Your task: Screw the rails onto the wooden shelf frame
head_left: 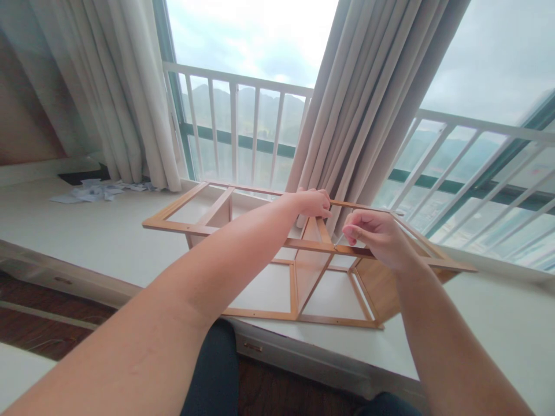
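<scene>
At the far left of the frame, scraps of crumpled paper (102, 190) lie on the white counter (87, 231) below a pale curtain (125, 98). Toward the centre, a light wooden frame (203, 216) of slats and panels stands on the counter before the railed window (243, 127); it looks partly assembled, so the step in hand appears to be fitting or fixing a joint. The left hand (313, 202) reaches across, fingers curled over the far top rail, steadying it. Right of it, the right hand (377, 236) rests on the near rail where the upright divider meets it, fingers pinched narrow, perhaps on a small fastener; I cannot tell. The next move likely calls for keeping the rail still while that joint is seated squarely.
</scene>
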A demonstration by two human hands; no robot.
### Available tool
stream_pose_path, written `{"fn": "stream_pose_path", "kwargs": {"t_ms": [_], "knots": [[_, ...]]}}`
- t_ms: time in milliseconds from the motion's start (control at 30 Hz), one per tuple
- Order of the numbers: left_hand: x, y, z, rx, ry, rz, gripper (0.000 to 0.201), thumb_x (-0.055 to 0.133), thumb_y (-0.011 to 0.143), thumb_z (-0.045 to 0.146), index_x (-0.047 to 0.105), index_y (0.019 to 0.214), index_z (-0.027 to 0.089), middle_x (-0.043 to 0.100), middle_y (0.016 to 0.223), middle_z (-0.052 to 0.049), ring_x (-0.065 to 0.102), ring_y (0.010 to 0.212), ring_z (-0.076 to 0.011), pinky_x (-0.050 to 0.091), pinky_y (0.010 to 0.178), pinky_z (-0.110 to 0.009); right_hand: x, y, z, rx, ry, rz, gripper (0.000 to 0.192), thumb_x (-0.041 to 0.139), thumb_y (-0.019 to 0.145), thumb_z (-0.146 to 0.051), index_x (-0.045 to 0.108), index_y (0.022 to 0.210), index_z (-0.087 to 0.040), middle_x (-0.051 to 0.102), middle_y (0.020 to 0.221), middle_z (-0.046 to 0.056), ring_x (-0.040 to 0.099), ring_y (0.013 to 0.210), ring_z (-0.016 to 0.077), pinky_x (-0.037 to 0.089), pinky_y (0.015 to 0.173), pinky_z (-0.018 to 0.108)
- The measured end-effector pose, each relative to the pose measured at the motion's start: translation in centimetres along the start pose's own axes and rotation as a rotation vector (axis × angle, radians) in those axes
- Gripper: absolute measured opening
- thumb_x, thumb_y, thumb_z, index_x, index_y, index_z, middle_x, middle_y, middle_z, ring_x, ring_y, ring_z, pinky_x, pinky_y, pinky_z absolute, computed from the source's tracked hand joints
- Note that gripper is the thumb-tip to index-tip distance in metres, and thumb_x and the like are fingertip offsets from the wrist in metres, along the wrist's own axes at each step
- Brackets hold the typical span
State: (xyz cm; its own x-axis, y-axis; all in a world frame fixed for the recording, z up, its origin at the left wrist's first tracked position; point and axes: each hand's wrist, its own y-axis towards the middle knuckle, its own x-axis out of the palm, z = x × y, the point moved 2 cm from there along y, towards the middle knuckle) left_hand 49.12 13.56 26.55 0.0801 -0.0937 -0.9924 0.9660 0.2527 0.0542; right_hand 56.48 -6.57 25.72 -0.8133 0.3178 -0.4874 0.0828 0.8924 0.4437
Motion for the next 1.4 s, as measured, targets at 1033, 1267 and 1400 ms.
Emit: {"fn": "stream_pose_path", "kwargs": {"t_ms": [1033, 1267, 1400], "knots": [[-0.02, -0.03, 0.10, -0.022, -0.013, -0.002, 0.038, 0.051, 0.093, 0.061, 0.076, 0.094, 0.031, 0.047, 0.162, 0.005, 0.047, 0.139, -0.0333, 0.030, 0.121, -0.061, 0.38, -0.29, -0.36, -0.084, 0.072, 0.093, 0.038, 0.077, 0.093, -0.049, 0.072, 0.072, -0.018, 0.065, 0.066, 0.003, 0.051, 0.057, 0.0124, 0.040, 0.053, 0.027], [-0.09, -0.14, 0.20, -0.013, -0.005, 0.002, 0.038, 0.051, 0.093, 0.060, 0.075, 0.092, 0.030, 0.049, 0.160, 0.004, 0.049, 0.138, -0.0314, 0.033, 0.119, -0.060, 0.37, -0.38, -0.59, -0.070, 0.089, 0.067, 0.037, 0.078, 0.091, -0.050, 0.075, 0.073, -0.018, 0.066, 0.068, 0.004, 0.052, 0.059, 0.0129, 0.040, 0.055, 0.027], [0.04, 0.08, -0.01, -0.020, -0.017, 0.000, 0.039, 0.051, 0.093, 0.062, 0.075, 0.095, 0.032, 0.047, 0.161, 0.005, 0.047, 0.138, -0.0321, 0.030, 0.121, -0.061, 0.37, -0.31, -0.94, -0.092, 0.079, 0.041, 0.039, 0.078, 0.091, -0.051, 0.074, 0.069, -0.018, 0.070, 0.076, 0.006, 0.054, 0.061, 0.0129, 0.042, 0.056, 0.027]]}}
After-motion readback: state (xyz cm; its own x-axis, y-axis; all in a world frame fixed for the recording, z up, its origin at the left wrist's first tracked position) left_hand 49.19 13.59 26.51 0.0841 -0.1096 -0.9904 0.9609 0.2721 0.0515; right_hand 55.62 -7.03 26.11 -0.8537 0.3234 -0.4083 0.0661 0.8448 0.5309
